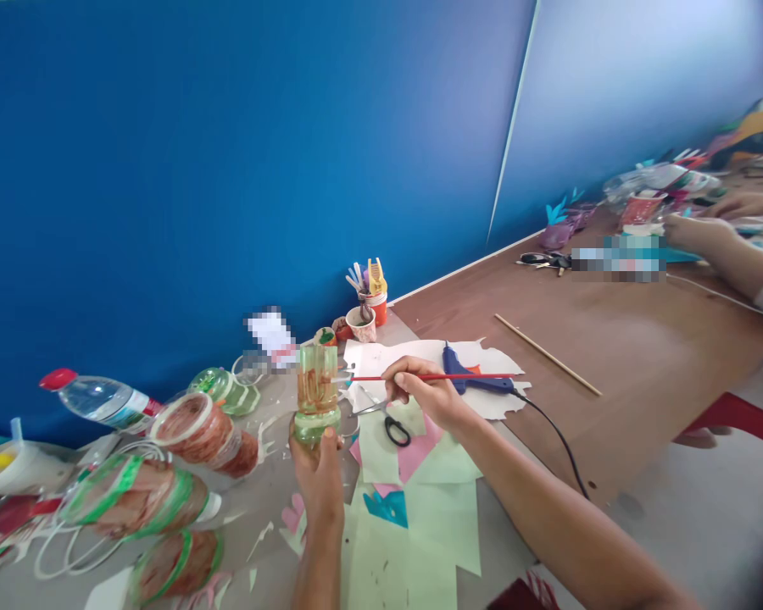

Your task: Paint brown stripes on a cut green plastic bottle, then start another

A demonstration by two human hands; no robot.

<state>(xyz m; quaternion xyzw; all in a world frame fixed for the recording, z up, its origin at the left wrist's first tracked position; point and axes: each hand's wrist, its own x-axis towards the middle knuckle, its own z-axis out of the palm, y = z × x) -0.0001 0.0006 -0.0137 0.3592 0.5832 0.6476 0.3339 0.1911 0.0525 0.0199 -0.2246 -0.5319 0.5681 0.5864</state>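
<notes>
Two surfaces in the head view: grey tabletop [270, 483], brown tabletop [547, 313], blue wall [229, 169] behind, paper cups [361, 326] near the grey one's back edge. Left hand [321, 474] wraps the base of a green plastic container [318, 385] over the grey tabletop; right hand [426, 390] pinches a red paintbrush [483, 376], bristles at the container's side!

Hands [423, 393] bare, forearms [534, 500] too — dk red cloth [515, 597] at bottom edge, unclear if worn.

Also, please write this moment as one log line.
left hand: holds green bottle; right hand: holds brush, tip at bottle; glue gun: on white sheet
</notes>
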